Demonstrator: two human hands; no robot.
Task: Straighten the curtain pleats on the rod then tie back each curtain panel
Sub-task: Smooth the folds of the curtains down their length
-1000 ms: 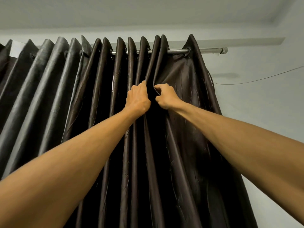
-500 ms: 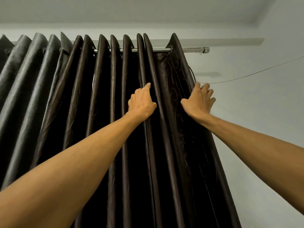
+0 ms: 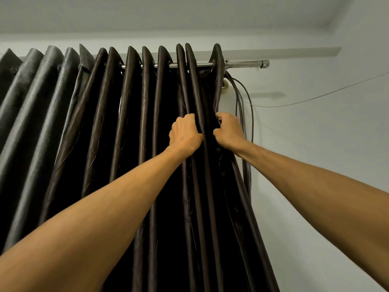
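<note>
A dark brown curtain panel [image 3: 134, 144] hangs in tall pleats from a silver rod [image 3: 242, 64] near the ceiling. A second, greyer panel [image 3: 35, 106] hangs to its left. Both my arms reach up to the brown panel's right end. My left hand [image 3: 185, 133] grips a pleat fold, its fingers curled into the cloth. My right hand [image 3: 228, 130] grips the outermost pleat at the panel's right edge, which is gathered close to the neighbouring fold. The fingertips of both hands are hidden in the fabric.
Dark cables [image 3: 245, 127] hang down the wall just right of the curtain edge, behind my right hand. A thin wire [image 3: 315, 98] runs across the pale wall to the right. The ceiling is close above the rod.
My right hand has closed from flat fingers on the edge into a grip and pulled the outer pleat leftward toward my left hand. The cables behind the curtain edge have come into sight.
</note>
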